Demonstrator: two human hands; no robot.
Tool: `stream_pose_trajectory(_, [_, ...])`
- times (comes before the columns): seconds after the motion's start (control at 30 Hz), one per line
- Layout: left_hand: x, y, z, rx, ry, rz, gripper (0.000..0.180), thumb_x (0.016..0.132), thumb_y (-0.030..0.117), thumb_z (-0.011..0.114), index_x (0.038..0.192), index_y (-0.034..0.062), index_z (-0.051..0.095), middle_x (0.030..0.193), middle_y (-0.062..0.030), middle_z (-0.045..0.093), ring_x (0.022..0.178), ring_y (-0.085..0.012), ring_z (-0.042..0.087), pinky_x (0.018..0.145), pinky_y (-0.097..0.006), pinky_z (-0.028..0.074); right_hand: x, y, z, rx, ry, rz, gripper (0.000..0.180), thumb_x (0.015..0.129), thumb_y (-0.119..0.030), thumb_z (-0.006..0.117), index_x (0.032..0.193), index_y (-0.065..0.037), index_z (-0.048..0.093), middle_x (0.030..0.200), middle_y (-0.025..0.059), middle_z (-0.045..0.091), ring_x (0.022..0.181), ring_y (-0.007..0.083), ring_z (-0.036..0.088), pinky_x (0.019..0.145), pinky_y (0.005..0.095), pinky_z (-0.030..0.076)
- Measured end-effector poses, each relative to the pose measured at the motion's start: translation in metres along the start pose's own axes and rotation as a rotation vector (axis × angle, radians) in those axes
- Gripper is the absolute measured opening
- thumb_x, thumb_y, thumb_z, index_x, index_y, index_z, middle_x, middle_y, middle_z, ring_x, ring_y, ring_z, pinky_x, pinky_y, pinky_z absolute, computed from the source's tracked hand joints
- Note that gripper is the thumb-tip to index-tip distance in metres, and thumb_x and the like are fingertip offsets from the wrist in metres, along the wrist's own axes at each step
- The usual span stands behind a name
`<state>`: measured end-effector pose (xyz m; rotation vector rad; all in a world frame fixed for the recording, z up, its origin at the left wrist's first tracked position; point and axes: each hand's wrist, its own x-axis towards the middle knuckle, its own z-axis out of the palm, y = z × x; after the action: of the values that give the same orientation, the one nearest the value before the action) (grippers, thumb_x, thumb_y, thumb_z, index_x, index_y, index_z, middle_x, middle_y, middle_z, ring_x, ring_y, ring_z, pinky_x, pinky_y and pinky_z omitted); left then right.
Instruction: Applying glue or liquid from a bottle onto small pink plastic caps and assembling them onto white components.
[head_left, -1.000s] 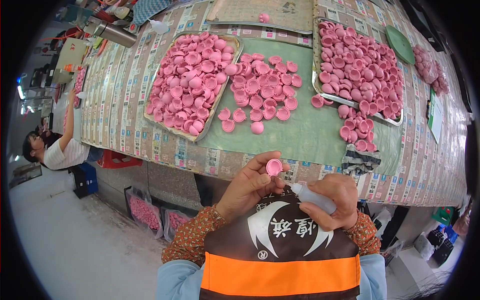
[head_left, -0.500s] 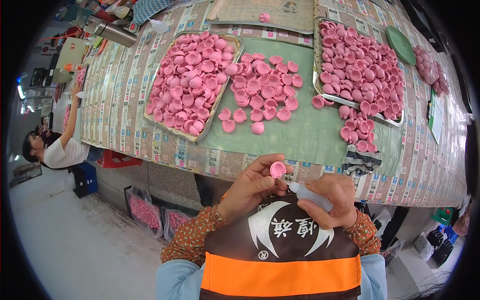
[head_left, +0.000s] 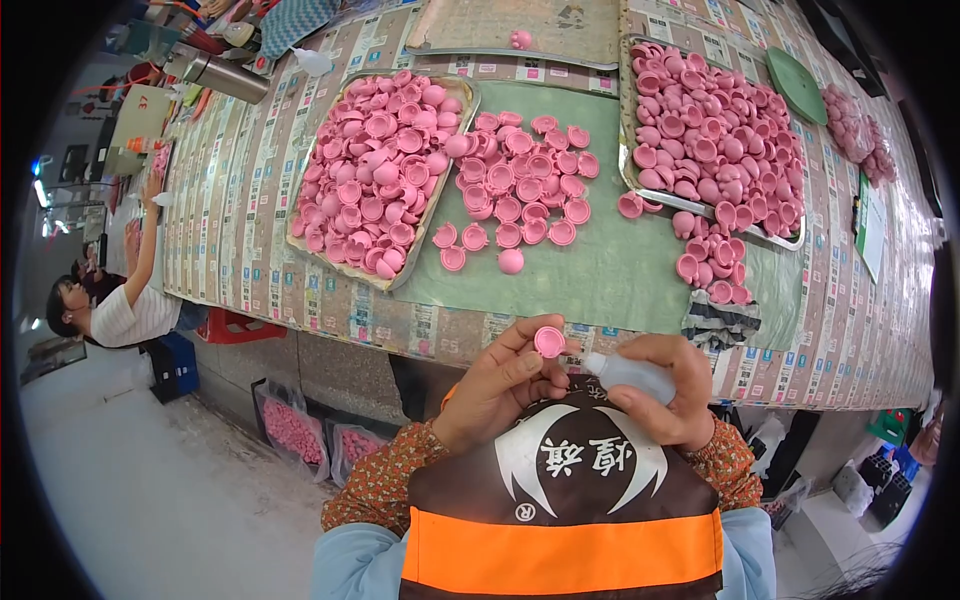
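Note:
Between the thumb and fingers of my left hand is a small pink plastic half-shell, its hollow side facing up toward me. My right hand is wrapped round a translucent squeeze bottle, tilted so that its white cap and thin nozzle point at the shell's right side. Whether the tip touches the shell, I cannot tell. Both hands are over my dark apron, just off the table's near edge. Loose pink half-shells lie on the green sheet beyond them.
Pink pieces fill a left tray and a right tray. A striped cloth lies near the table's front edge. A steel flask and a green lid stand farther back. Another person reaches over the table at far left.
The bottle has turned more level in my right hand, and its nozzle has risen along the shell's right side. My left hand and the shell have shifted slightly.

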<state>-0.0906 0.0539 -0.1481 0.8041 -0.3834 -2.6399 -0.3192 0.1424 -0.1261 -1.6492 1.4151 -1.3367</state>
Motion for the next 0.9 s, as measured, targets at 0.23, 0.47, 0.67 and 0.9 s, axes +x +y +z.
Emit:
stream_pose_trajectory(0.23, [-0.006, 0.001, 0.003, 0.055, 0.07, 0.011, 0.048, 0.098, 0.014, 0.06, 0.142, 0.006, 0.043, 0.13, -0.0161, 0.058, 0.094, -0.0168, 0.064, 0.085, -0.03, 0.056, -0.009, 0.003, 0.001, 0.433, 0.104, 0.401, 0.058, 0.076, -0.022, 0.082, 0.121, 0.0, 0.051, 0.111, 0.008, 0.056, 0.097, 0.0142, 0.057, 0.083, 0.0286, 0.047])
stream_pose_trajectory(0.47, [-0.01, 0.009, 0.004, 0.354, 0.127, 0.159, 0.049, 0.096, 0.009, 0.061, 0.141, 0.0052, 0.043, 0.132, -0.0165, 0.058, 0.099, -0.0156, 0.064, 0.089, -0.031, 0.054, -0.011, 0.01, -0.001, 0.446, 0.172, 0.351, 0.058, 0.075, -0.018, 0.082, 0.121, 0.0, 0.051, 0.111, 0.009, 0.057, 0.096, 0.014, 0.059, 0.083, 0.028, 0.047])
stream_pose_trajectory(0.67, [-0.01, 0.016, 0.006, 0.458, 0.078, 0.27, 0.05, 0.095, 0.008, 0.062, 0.141, 0.0046, 0.044, 0.134, -0.0173, 0.056, 0.102, -0.0182, 0.064, 0.09, -0.033, 0.053, -0.01, 0.005, 0.001, 0.453, 0.217, 0.384, 0.064, 0.073, -0.032, 0.084, 0.119, -0.001, 0.053, 0.111, 0.0074, 0.054, 0.095, 0.0139, 0.057, 0.083, 0.0278, 0.046])
stream_pose_trajectory(0.9, [0.001, 0.023, 0.004, 0.294, -0.042, 0.29, 0.053, 0.092, 0.009, 0.065, 0.141, 0.0071, 0.045, 0.136, -0.0193, 0.054, 0.103, -0.022, 0.064, 0.089, -0.038, 0.055, -0.012, 0.007, -0.003, 0.517, 0.185, 0.283, 0.056, 0.077, -0.011, 0.081, 0.123, -0.001, 0.051, 0.115, 0.0104, 0.058, 0.099, 0.0152, 0.059, 0.085, 0.0296, 0.048])
